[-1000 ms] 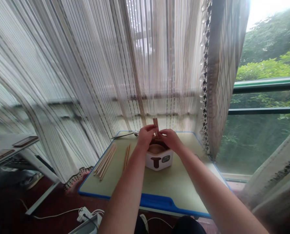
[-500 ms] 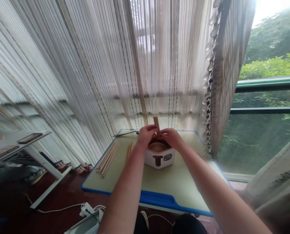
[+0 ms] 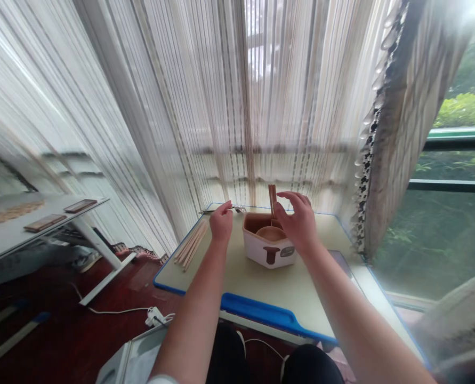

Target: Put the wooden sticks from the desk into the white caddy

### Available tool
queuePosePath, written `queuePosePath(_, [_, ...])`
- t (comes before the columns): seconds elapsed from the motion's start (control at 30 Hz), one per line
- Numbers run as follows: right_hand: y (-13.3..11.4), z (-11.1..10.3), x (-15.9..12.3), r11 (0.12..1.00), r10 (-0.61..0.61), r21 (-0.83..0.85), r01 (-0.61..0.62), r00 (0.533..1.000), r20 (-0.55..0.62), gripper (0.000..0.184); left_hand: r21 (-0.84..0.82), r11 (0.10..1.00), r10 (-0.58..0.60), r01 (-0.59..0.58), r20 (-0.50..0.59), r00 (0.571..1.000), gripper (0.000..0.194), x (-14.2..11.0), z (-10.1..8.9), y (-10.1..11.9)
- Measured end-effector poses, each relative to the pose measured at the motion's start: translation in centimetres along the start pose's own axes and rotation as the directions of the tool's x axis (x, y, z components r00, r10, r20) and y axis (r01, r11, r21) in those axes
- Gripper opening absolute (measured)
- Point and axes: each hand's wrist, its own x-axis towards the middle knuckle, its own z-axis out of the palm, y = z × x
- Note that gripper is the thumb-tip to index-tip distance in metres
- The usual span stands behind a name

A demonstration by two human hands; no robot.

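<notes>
A white holder with a brown inside stands on a small pale table with a blue edge. Wooden chopsticks stand upright in its back part. My right hand hovers just right of them with fingers spread, holding nothing. My left hand is to the left of the holder, fingers curled downward over the table, and whether it holds anything is hidden. A bundle of loose chopsticks lies on the table's left side.
A metal spoon lies at the table's back edge. Striped sheer curtains hang right behind the table, with a window to the right. A white side table stands to the left. A power strip and cable lie on the dark floor.
Both hands have let go of the upright chopsticks, which now stand in the holder. My left hand moved left toward the loose chopsticks; my right hand opened. The camera turned left.
</notes>
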Motion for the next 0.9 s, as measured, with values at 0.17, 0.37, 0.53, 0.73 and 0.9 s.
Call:
queuePosePath(0.17, [-6.4,3.2,-5.6,0.937,-0.093,0.349,0.03,0.982,0.165,0.023,0.141,0.983,-0.11,0.116,-0.054,0.992,0.032,-1.8,-3.9,-4.6])
queuePosePath(0.37, [-4.6,11.7,-12.1,0.91,0.161,0.298,-0.289,0.907,0.39,0.025,0.288,0.936,-0.202,0.201,-0.026,0.979,0.028,-5.0,-7.7,-8.5])
queuePosePath(0.53, [-2.8,14.5,-14.1,0.982,0.084,0.094,-0.166,0.819,0.568,0.024,0.317,0.929,-0.194,0.192,-0.023,0.981,0.029,-5.6,-8.4,-9.4])
queuePosePath(0.73, [-2.9,14.1,-14.4,0.998,0.054,-0.066,-0.015,0.767,0.639,0.023,0.271,0.935,-0.247,0.23,0.03,0.968,0.028,-5.8,-8.4,-8.8])
queuePosePath(0.9, [-2.8,13.9,-14.6,0.986,0.122,-0.166,-0.025,0.786,0.606,0.025,0.241,0.943,-0.25,0.231,0.05,0.967,0.026,-6.2,-8.6,-8.2])
